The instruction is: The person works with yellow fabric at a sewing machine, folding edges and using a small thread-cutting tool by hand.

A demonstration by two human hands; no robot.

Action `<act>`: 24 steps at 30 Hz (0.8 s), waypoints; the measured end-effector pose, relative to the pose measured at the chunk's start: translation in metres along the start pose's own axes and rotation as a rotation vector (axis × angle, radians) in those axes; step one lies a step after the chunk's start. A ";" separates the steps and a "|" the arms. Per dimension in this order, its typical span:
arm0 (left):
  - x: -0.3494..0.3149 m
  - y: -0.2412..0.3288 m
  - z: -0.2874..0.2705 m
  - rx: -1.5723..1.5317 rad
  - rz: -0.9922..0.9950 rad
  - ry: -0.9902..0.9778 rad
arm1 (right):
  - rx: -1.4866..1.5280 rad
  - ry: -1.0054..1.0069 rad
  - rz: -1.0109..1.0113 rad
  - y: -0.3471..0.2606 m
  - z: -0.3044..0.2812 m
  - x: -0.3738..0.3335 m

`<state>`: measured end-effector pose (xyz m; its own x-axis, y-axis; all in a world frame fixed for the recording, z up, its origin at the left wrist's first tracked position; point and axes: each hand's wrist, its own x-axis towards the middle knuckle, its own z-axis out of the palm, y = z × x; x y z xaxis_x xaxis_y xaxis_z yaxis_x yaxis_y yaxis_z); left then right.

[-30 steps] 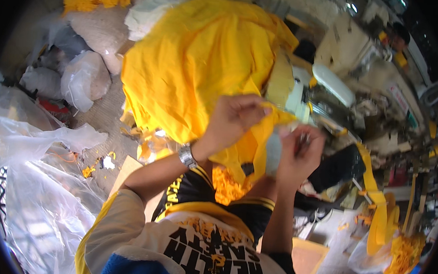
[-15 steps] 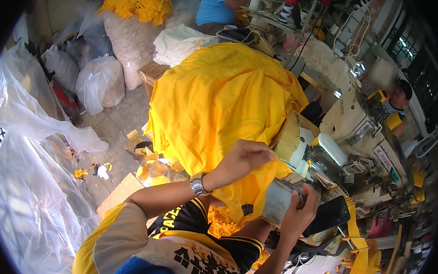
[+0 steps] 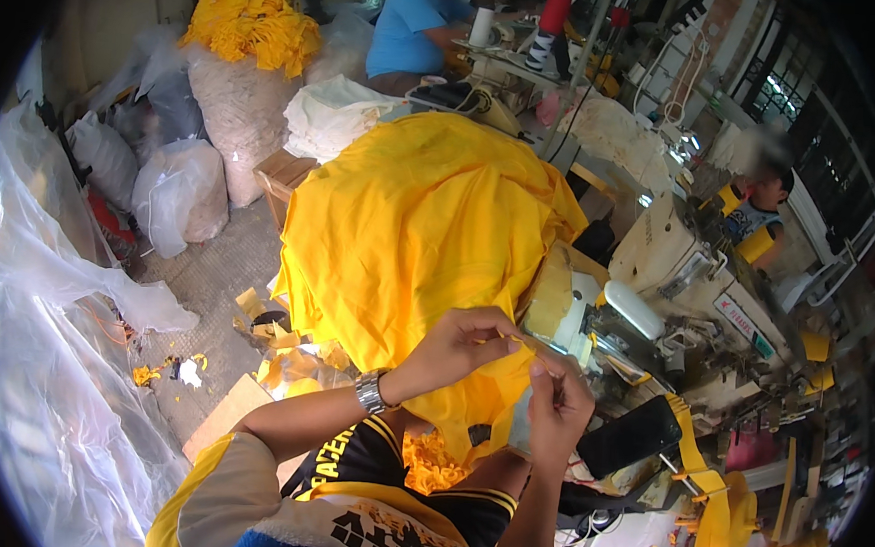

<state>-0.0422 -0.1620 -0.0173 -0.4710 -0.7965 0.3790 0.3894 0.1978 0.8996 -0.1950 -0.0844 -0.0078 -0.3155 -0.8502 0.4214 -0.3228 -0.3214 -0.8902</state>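
A big heap of yellow fabric (image 3: 415,232) spreads in front of me, and part of it hangs down over my lap. My left hand (image 3: 465,347), with a metal watch (image 3: 370,392) on its wrist, pinches an edge of this fabric. Close beside it, my right hand (image 3: 558,393) has its thumb and fingers closed on the same edge, partly hiding it. Just right of my hands stands an off-white sewing machine (image 3: 675,243). A dark phone (image 3: 630,436) rests near my right hand, and a yellow fabric strip (image 3: 690,439) runs beside it.
Filled plastic bags (image 3: 187,193) and a tall sack (image 3: 237,111) topped with yellow pieces stand at the far left. Clear plastic sheeting (image 3: 69,401) hangs at left. A person in a blue shirt (image 3: 412,31) sits at the back; another person (image 3: 762,208) is at right.
My right hand has come up and left from the machine's bed to the fabric edge beside my left hand. The whole view has shifted slightly.
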 end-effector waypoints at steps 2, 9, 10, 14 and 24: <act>0.001 0.001 -0.001 0.121 0.026 0.007 | 0.018 0.044 0.017 0.003 0.005 -0.001; 0.009 0.009 0.002 0.106 0.056 -0.147 | 0.103 0.024 0.022 0.001 0.002 0.000; 0.010 0.008 0.002 0.051 -0.013 -0.132 | 0.107 0.017 0.022 0.001 0.001 0.000; 0.019 0.008 -0.006 0.141 0.042 -0.257 | 0.122 0.006 0.008 -0.011 0.001 0.004; 0.075 0.075 -0.034 0.824 0.634 -0.089 | -0.471 -0.095 -0.177 0.043 0.022 -0.037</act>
<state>-0.0213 -0.2266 0.0715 -0.4387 -0.3722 0.8179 -0.0597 0.9203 0.3867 -0.1771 -0.0759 -0.0659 -0.1443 -0.8409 0.5216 -0.7377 -0.2599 -0.6231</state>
